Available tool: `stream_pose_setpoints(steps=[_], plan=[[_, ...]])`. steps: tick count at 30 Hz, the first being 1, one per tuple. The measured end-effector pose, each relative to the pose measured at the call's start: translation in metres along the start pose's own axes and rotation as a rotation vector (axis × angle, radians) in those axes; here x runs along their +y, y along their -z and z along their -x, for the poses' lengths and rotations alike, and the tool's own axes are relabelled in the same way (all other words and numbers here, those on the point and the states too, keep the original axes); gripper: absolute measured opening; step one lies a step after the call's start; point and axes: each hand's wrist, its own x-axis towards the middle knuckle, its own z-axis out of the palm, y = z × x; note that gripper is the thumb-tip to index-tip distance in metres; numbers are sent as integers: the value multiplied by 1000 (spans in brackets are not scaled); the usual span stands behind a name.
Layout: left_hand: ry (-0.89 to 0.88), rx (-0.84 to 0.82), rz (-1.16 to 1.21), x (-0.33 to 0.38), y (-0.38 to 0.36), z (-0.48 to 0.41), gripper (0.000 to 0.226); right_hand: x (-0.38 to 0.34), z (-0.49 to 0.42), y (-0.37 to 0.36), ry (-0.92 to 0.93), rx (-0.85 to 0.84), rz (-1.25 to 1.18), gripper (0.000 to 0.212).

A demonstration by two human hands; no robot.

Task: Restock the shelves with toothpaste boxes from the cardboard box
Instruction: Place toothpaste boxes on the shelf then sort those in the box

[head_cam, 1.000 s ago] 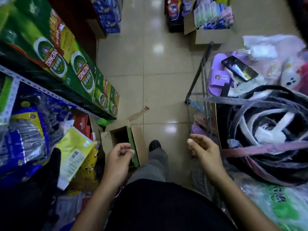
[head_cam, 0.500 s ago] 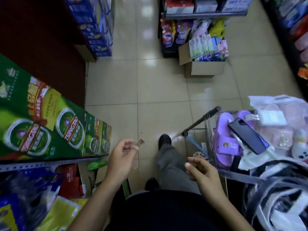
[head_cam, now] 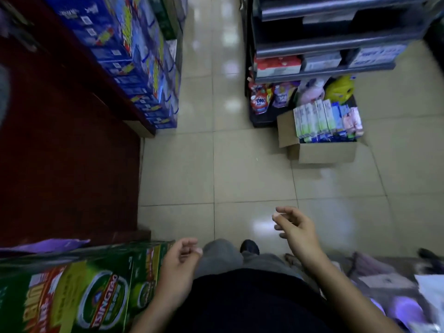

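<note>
An open cardboard box [head_cam: 324, 152] stands on the tiled floor at the far right, in front of a dark shelf unit [head_cam: 324, 71]. Upright toothpaste boxes [head_cam: 319, 118] in white, green and blue fill it. My left hand [head_cam: 179, 263] hangs low beside my leg with its fingers loosely curled, and I see nothing in it. My right hand [head_cam: 296, 227] is raised a little forward with relaxed, spread fingers and holds nothing. Both hands are far from the box, with bare floor tiles between.
Green beer cartons [head_cam: 96, 292] are stacked at my lower left. Blue cartons [head_cam: 134, 68] line the left aisle beside a dark red panel [head_cam: 67, 152]. Detergent pouches [head_cam: 259, 99] sit on the shelf unit's bottom. Blurred goods [head_cam: 384, 282] lie at the lower right.
The view has swung up and forward, so the cart has slid off to the lower right. The small brown scrap pinched in my left hand is no longer visible. My right hand has moved forward.
</note>
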Motion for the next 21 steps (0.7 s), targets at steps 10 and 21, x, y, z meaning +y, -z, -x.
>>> stream_pose_setpoints(steps=[10,21], plan=[[-29,-118,-4,145,-53,-159,10,-93,-106,0,-22,163,-41,13],[-180,-367,-107,312,-185,-264,18,-113,-150,79,-147,457,-222,22]])
